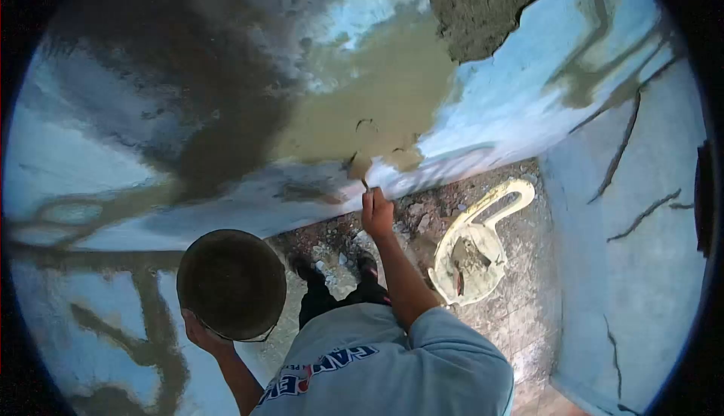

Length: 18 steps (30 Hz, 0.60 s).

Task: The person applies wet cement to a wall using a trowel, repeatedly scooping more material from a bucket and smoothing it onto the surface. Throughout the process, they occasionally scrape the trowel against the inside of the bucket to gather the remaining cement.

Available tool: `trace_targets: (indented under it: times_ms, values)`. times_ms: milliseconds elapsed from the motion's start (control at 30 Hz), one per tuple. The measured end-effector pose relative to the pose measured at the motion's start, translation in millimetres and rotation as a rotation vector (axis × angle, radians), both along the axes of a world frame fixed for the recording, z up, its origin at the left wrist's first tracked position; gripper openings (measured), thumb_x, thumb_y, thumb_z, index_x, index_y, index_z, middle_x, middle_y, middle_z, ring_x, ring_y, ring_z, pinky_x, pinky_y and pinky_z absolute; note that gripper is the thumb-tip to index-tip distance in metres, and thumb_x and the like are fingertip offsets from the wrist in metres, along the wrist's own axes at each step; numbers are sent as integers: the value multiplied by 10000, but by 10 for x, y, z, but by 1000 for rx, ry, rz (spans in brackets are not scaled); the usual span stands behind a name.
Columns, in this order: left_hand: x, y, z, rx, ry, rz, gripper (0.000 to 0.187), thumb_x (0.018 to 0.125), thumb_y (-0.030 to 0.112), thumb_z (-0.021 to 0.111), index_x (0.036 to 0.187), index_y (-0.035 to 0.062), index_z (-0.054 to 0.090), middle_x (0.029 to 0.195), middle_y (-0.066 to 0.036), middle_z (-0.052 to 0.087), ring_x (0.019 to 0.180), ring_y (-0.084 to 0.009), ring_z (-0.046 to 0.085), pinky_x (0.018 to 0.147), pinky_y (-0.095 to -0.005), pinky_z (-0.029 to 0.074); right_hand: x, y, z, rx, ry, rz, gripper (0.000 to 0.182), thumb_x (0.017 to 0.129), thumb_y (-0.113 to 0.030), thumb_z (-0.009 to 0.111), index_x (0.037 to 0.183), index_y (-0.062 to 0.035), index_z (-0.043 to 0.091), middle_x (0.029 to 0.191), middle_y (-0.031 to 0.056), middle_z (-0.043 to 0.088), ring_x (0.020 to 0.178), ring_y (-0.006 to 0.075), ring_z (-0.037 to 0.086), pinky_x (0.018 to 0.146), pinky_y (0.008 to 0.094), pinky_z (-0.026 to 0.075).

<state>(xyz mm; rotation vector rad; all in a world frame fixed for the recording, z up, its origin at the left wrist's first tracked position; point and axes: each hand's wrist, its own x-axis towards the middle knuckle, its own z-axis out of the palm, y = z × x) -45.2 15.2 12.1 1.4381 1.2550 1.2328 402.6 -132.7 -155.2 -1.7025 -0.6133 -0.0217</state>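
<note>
My left hand grips the lower edge of a round, dark bucket, held out to the left with its mouth facing up. Whatever lies inside it is too dark to make out. My right hand is closed around the thin handle of a small trowel. Its blade is against the lower part of the wall, at the edge of a wet, tan patch of plaster. The blade's exact shape is blurred into the plaster.
A cut white plastic container with a looped handle sits on the dusty floor, with plaster residue and some pieces inside. Rubble lies along the wall's foot. Rough bare render shows above. The right wall has filled cracks.
</note>
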Motion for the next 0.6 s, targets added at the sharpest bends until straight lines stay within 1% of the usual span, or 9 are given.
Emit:
trace_targets:
  times_ms: [33,67,133,167,233,267,367,500,600]
  values:
    - [38,-1,32,-51,-98,-22,516,1132,402,489,1290,-61,653,1243,-163,703,1078,-251,676,945,-410,565,-46,-26,-84,34,47,19,308,1105,-314,535,967,-39,522,611,138,557,490,294,588,476,446,460]
    - [76,-6,81,-101,-196,-44,504,1136,391,483,1286,-59,654,1234,-161,705,1075,-248,676,942,-404,562,-81,3,-91,186,185,10,338,1112,-354,525,954,-55,516,612,107,534,485,242,557,459,409,451]
    - [438,-92,338,-118,-246,25,485,1142,377,474,1270,-53,660,1217,-150,707,1067,-238,674,929,-392,554,-169,105,-97,471,475,-7,400,1125,-436,505,929,-88,505,616,45,487,474,139,495,427,336,433]
    - [547,-153,395,-134,-267,57,476,1145,369,470,1262,-50,663,1209,-145,709,1063,-234,673,922,-387,550,-169,173,-45,559,508,8,412,1127,-457,494,922,-100,498,623,32,475,467,126,473,417,311,421]
    - [175,1,127,-36,-120,-75,460,1145,359,472,1257,-42,667,1194,-132,709,1054,-227,672,915,-380,547,-119,355,244,732,576,27,437,1129,-501,472,908,-123,484,638,6,452,453,100,429,399,261,397]
    - [57,57,23,16,-47,-144,452,1145,354,474,1255,-39,668,1186,-126,709,1049,-223,671,911,-377,545,-83,427,387,828,646,65,448,1128,-506,476,911,-114,482,636,23,457,423,111,391,375,270,379]
    - [486,-142,433,-62,-143,-99,417,1151,315,462,1265,-34,661,1176,-115,709,1042,-210,666,906,-373,541,-72,562,775,858,685,39,449,1124,-506,488,910,-111,480,633,29,450,418,114,371,361,267,363]
    - [282,-86,282,-89,-260,-130,397,1155,288,462,1294,-36,643,1183,-110,707,1061,-201,663,924,-363,536,-182,766,851,847,591,57,454,1119,-504,508,898,-109,467,626,31,450,429,113,374,359,269,369]
    - [289,-61,279,-96,-311,-124,398,1154,292,473,1291,-39,645,1190,-112,706,1070,-199,662,934,-361,535,-256,778,908,700,471,112,466,1121,-498,510,888,-99,450,615,14,444,475,81,398,393,259,365]
